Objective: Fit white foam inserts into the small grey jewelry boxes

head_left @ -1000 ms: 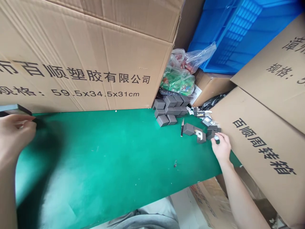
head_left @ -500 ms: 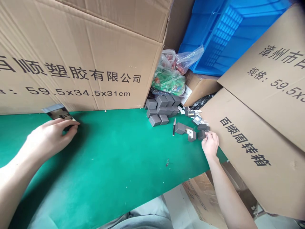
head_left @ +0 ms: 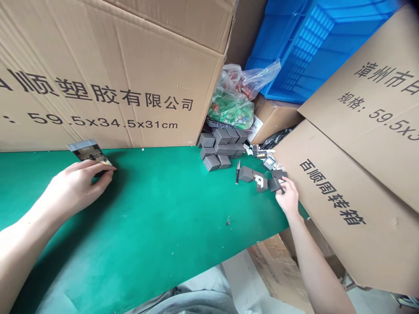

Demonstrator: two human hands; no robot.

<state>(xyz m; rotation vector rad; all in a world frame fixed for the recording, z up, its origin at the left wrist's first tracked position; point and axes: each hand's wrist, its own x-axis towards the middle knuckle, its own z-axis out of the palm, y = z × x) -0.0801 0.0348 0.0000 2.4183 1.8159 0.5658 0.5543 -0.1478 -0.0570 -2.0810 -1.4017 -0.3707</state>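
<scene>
My left hand is at the left of the green table. Its thumb and fingers pinch a flat, dark packet with a printed picture and a pale, see-through top strip. Part of the packet is hidden by the fingers. Far to the right, my right hand has its fingers closed at the edge of a small dark grey box. A bit of something pale shows by those fingertips. Beside it lie an open grey box with pale contents, another grey box and tweezers.
Stacked grey boxes stand at the table's back. Small loose parts lie near the right carton. A large carton walls the back left. Plastic bags and a blue crate are behind.
My left hand has shifted slightly right with the packet. My right hand stays at the grey box, its fingers a little changed. The view has moved slightly.
</scene>
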